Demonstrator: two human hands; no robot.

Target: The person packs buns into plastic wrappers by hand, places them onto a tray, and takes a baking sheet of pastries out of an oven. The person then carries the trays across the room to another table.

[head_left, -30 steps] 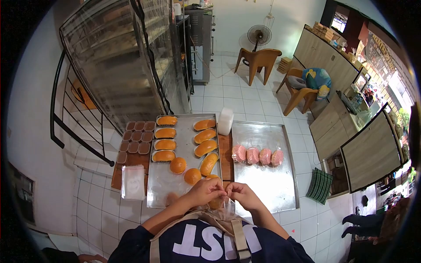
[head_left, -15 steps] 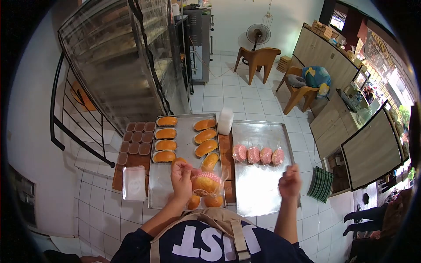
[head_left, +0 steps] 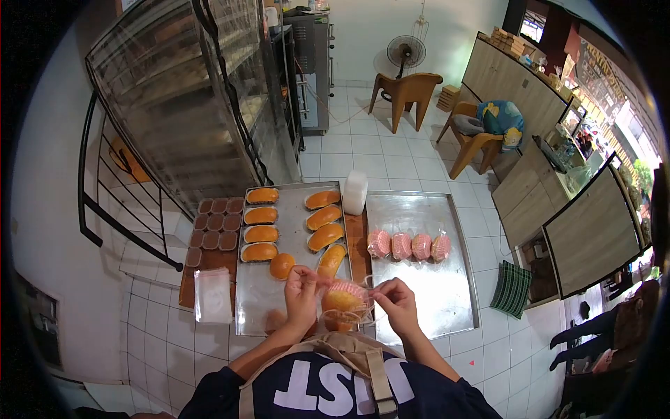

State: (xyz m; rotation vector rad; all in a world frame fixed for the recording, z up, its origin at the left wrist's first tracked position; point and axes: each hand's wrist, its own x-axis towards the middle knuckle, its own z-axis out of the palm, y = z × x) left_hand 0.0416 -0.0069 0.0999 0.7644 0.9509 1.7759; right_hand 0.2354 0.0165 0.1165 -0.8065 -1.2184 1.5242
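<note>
A golden bun in a clear plastic bag with a pink pattern (head_left: 343, 302) hangs between my hands, over the front of the left tray. My left hand (head_left: 301, 297) is closed, pinching the bag's left edge. The fingers of my right hand (head_left: 398, 304) pinch its right edge, where a thin loop of plastic stands up. Just beyond my left hand, a round bun (head_left: 282, 266) lies on the left baking tray (head_left: 293, 230). Long glazed buns (head_left: 325, 218) in paper cases line both sides of that tray. Other buns near its front edge are partly hidden by my hands.
The right tray (head_left: 419, 300) bears a row of several pink-patterned wrapped buns (head_left: 401, 246). A white stack of containers (head_left: 355, 193) stands between the trays. Brown-filled tubs (head_left: 218, 222) and a pile of clear bags (head_left: 213, 297) lie on the left. A covered rack (head_left: 174, 105) rises behind.
My right hand has come in from the right and now pinches the bag's right edge. The bagged bun has shifted slightly right in my left hand.
</note>
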